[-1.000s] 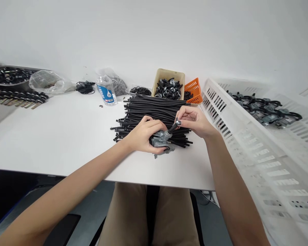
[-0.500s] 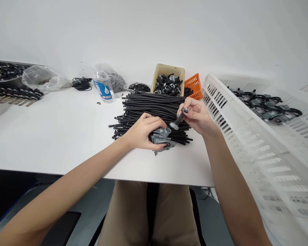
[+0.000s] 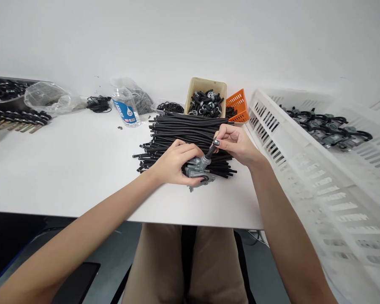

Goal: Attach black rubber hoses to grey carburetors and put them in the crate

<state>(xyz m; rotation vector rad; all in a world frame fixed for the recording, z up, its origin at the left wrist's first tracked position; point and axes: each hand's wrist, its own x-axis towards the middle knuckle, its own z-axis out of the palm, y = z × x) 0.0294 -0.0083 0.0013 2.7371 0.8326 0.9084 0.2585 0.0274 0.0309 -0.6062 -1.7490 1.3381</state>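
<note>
My left hand (image 3: 181, 164) is closed around a grey metal carburetor-like casting (image 3: 196, 169), near the front of the table. Between the thumb and fingers of my right hand (image 3: 233, 144) is a short black rubber piece with a grey round cap (image 3: 211, 151). Its capped end meets the tubular opening of the casting; whether it sits inside or only touches the rim I cannot tell. Under and behind both hands lies a pile of black rubber hoses (image 3: 183, 128).
Behind the hoses stand a cream bin (image 3: 190, 90) of similar capped pieces and an orange basket (image 3: 240, 101). A white crate (image 3: 304, 147) with assembled parts is at right. A plastic bottle (image 3: 126, 110), a clear bag (image 3: 47, 95) and metal-and-black parts (image 3: 17, 120) are at left.
My right hand has moved left and slightly down, bringing the capped black piece from beside the casting onto its tubular opening. My left hand stays on the casting.
</note>
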